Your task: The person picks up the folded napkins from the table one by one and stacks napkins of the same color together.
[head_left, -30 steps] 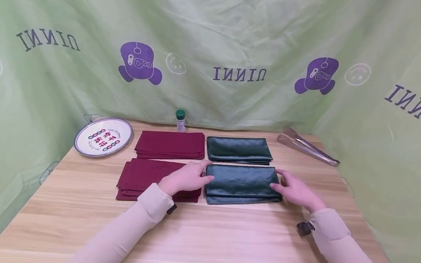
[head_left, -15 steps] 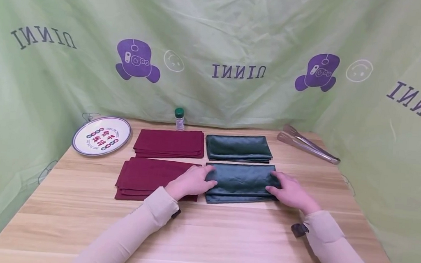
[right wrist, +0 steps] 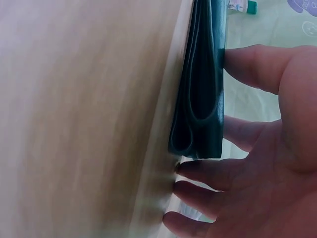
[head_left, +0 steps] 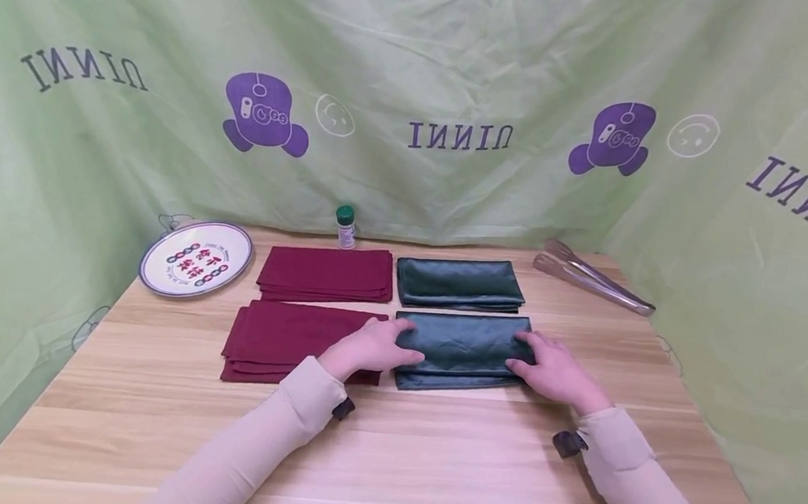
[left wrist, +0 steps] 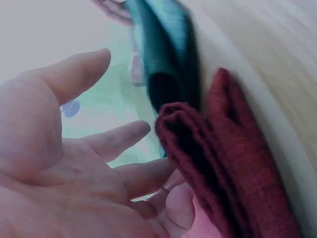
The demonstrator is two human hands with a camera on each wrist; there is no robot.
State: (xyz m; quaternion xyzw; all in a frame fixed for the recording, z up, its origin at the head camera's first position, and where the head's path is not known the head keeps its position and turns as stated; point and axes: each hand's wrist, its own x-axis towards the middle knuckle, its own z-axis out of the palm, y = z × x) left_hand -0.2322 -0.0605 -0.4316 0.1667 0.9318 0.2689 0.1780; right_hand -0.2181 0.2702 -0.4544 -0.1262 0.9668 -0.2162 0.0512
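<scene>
A folded, shiny dark green cloth (head_left: 464,348) lies flat at the front right of four-sided rows of folded cloths. My left hand (head_left: 371,346) reaches over the front dark red folded cloth (head_left: 276,333), thumb and index fingertips overlapping the green cloth's left end. Its fingers are spread in the left wrist view, near the red cloth's folded edge (left wrist: 183,134). At the green cloth's right end is my right hand (head_left: 557,368). In the right wrist view its thumb (right wrist: 257,64) touches the top of the green cloth (right wrist: 205,79), and the lower fingers extend beside the layered end.
Behind lie another dark red folded cloth (head_left: 324,272) and another green one (head_left: 458,282). A patterned plate (head_left: 160,268) sits at the back left, a green-capped bottle (head_left: 345,231) at the back, metal tongs (head_left: 594,281) at the back right. Green curtains surround the wooden table (head_left: 430,468).
Both hands have shifted inward over the front green cloth, the left rightward and the right leftward. The cloths look nearly the same, and the head view has tilted slightly.
</scene>
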